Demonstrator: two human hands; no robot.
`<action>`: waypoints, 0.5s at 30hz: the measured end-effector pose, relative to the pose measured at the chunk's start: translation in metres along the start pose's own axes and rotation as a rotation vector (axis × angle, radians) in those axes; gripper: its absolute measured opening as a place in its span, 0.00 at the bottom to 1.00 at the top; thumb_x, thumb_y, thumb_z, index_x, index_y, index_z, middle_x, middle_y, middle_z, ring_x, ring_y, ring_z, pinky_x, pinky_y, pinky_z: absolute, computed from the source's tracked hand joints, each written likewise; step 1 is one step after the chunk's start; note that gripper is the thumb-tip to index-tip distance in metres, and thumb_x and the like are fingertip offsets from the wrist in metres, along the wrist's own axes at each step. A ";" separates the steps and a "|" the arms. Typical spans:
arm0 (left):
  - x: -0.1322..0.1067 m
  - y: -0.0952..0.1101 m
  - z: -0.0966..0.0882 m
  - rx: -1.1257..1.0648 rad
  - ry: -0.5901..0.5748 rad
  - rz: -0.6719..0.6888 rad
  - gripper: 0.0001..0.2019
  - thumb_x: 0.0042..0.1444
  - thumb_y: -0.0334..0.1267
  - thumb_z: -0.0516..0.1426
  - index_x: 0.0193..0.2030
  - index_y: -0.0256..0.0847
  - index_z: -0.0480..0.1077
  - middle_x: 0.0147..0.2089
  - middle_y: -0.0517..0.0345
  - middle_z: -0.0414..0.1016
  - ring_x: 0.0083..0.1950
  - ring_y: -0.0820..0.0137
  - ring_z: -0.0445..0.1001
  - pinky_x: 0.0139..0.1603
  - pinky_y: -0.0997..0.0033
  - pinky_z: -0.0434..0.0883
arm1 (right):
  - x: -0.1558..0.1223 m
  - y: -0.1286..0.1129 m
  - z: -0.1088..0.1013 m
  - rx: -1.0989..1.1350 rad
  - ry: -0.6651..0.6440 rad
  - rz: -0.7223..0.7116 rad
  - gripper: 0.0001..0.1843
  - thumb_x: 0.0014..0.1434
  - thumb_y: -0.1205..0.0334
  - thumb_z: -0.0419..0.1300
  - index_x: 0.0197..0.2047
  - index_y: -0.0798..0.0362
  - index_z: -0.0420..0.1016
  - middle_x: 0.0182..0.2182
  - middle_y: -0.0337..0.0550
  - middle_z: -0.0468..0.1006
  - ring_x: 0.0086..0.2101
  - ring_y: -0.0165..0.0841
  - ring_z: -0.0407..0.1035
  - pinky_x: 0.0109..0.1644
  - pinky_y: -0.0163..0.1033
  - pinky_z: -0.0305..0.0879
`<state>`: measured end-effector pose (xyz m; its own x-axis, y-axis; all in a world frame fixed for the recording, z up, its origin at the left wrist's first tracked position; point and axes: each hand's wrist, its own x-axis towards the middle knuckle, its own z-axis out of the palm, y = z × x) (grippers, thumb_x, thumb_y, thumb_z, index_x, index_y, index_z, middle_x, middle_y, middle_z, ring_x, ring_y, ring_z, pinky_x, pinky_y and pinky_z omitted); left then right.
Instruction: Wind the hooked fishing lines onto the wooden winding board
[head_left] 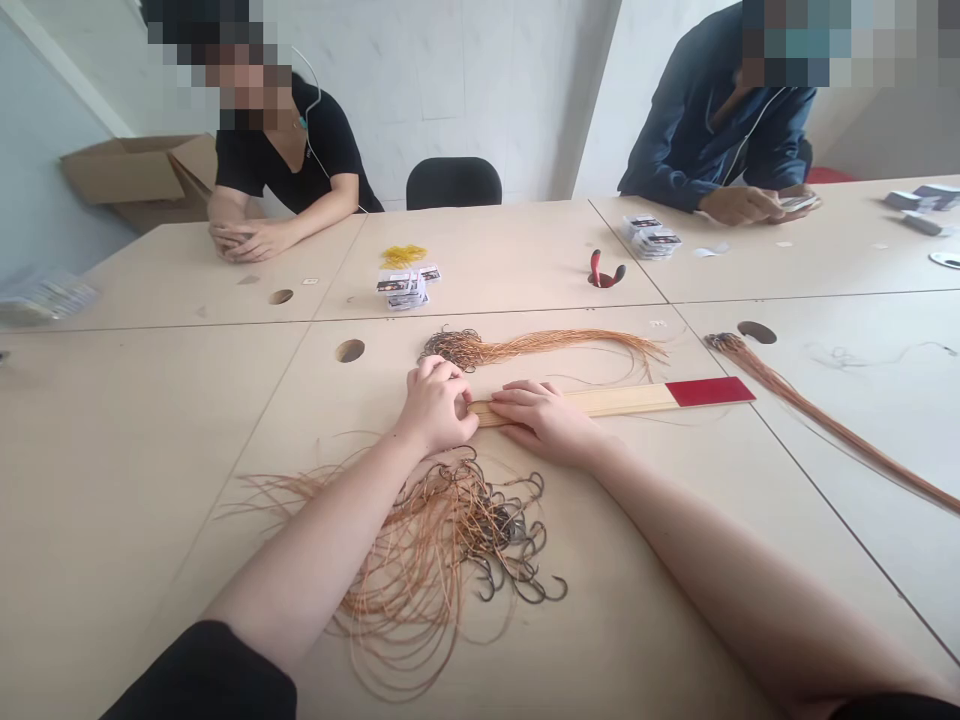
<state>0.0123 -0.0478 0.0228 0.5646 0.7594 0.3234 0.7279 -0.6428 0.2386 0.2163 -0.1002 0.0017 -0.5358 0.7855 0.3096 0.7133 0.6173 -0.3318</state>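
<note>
My left hand (435, 405) is curled at the near end of a wooden slat (592, 403), which has a red tip (709, 391). Its fingertips touch the slat, and I cannot tell whether they pinch a thin line. My right hand (544, 420) lies across the slat just beyond, fingers wrapped over it. Below my wrists sits a tangle of dark fishing hooks with orange leaders (450, 540). Beyond the slat lies a second bundle of hooks and leaders (480, 350). A third bundle (810, 410) stretches across the adjoining table on the right.
Two co-workers (292, 150) (720, 120) sit across the beige joined tables. Stacks of printed cards (403, 290) (651, 236), yellow rubber bands (403, 256) and a red-and-black hook (606, 272) in a table hole lie ahead. A cardboard box (142, 170) stands behind.
</note>
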 end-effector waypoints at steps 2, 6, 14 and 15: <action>0.001 -0.001 -0.001 -0.002 -0.005 0.018 0.03 0.41 0.36 0.58 0.26 0.42 0.71 0.42 0.53 0.71 0.55 0.55 0.59 0.53 0.52 0.59 | -0.001 -0.002 0.000 0.001 0.004 0.003 0.17 0.63 0.60 0.52 0.54 0.49 0.69 0.54 0.42 0.70 0.54 0.39 0.58 0.55 0.48 0.56; 0.001 -0.002 -0.001 0.005 -0.015 0.047 0.04 0.42 0.37 0.58 0.27 0.42 0.71 0.43 0.53 0.71 0.56 0.55 0.58 0.53 0.53 0.58 | 0.000 -0.005 0.001 0.003 0.020 -0.007 0.16 0.63 0.61 0.51 0.53 0.50 0.70 0.53 0.43 0.71 0.54 0.38 0.58 0.56 0.47 0.55; 0.002 0.002 0.000 -0.002 0.010 0.051 0.06 0.42 0.39 0.57 0.29 0.42 0.71 0.45 0.52 0.71 0.57 0.53 0.57 0.54 0.50 0.55 | 0.003 -0.002 0.002 -0.003 0.041 -0.059 0.14 0.62 0.63 0.51 0.48 0.50 0.73 0.48 0.45 0.74 0.51 0.37 0.62 0.53 0.46 0.57; 0.002 0.003 0.000 -0.014 0.016 0.051 0.06 0.42 0.39 0.57 0.28 0.42 0.71 0.45 0.52 0.71 0.57 0.53 0.57 0.54 0.50 0.54 | 0.003 -0.003 0.001 0.000 0.039 -0.061 0.14 0.62 0.63 0.51 0.48 0.50 0.73 0.47 0.45 0.74 0.50 0.37 0.62 0.53 0.46 0.57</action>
<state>0.0155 -0.0478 0.0243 0.5944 0.7239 0.3502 0.6925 -0.6822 0.2346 0.2121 -0.0994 0.0023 -0.5603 0.7439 0.3642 0.6798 0.6642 -0.3110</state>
